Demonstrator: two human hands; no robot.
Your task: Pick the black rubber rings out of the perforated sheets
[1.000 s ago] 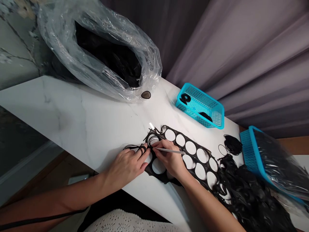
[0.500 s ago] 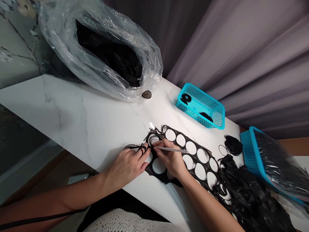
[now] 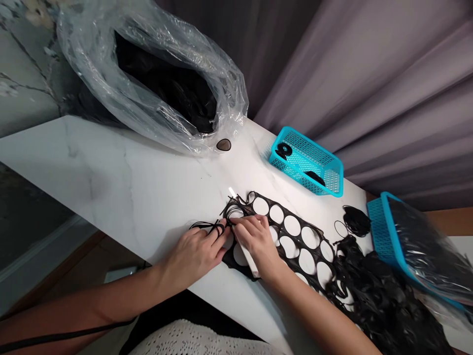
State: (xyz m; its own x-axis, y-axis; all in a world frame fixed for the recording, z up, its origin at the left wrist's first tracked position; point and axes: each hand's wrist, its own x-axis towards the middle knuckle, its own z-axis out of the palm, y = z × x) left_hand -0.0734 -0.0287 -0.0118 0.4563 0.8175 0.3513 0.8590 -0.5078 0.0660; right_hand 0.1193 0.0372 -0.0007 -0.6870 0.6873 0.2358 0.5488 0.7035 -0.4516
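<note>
A sheet of black material with rows of round holes (image 3: 281, 228) lies flat on the white marbled table. My left hand (image 3: 199, 249) rests at its left end, fingertips pinching thin black cords (image 3: 201, 225); a dark band loops by its fingers. Right beside it, my right hand (image 3: 254, 241) grips a slim, pale, flat tool (image 3: 248, 257), whose exact kind I cannot make out. The tool slants down under the palm, and the right fingertips meet the left ones at the cords. Loops of black cord (image 3: 233, 211) curl just above the fingertips.
Behind stands a clear plastic bag (image 3: 229, 88) with black material inside. A blue basket (image 3: 306, 185) holds black coiled pieces. Farther right are a black cord bundle (image 3: 356, 221), another blue basket (image 3: 377, 222) with a plastic-wrapped black pack, and a black heap (image 3: 391, 301). A dark oval piece (image 3: 223, 144) lies near the bag.
My right hand has turned, so the tool that pointed right across the sheet now slants down toward me. The left hand stays in place on the cords.
</note>
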